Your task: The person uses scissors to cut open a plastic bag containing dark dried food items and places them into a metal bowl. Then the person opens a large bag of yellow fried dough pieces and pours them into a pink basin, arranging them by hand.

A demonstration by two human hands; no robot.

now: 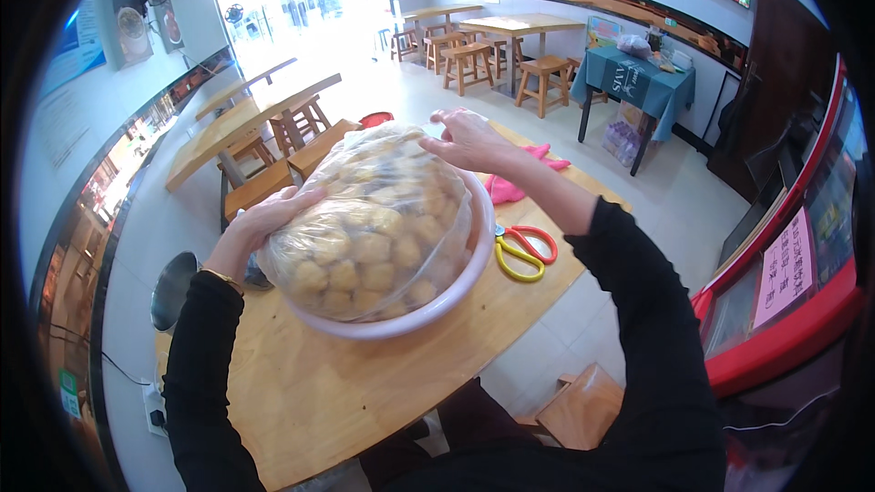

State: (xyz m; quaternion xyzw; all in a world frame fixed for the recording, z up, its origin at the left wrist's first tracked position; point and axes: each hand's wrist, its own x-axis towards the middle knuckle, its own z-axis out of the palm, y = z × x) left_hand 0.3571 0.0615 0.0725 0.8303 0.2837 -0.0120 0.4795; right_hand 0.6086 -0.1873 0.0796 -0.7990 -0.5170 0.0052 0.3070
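Observation:
A large clear plastic bag (372, 239), full of round yellowish pieces, sits tilted in a pale lilac basin (482, 239) on a wooden table (410, 383). My left hand (284, 213) holds the bag's left side, its palm and fingers against the film. At the upper right of the bag is my right hand (468, 140), thumb and fingers bent around a gap. A pale patch shows there, but whether it is plastic in the fingers is unclear. Scissors (523, 253) with one red and one yellow handle loop lie right of the basin, their blades mostly hidden.
Pink rubber gloves (509, 188) lie behind the scissors. A metal pot (174, 294) stands at the left edge. Beyond are a red container (376, 119), wooden tables and stools (465, 65). On the right stand a cloth-covered table (629, 82) and a red-framed cabinet (779, 335).

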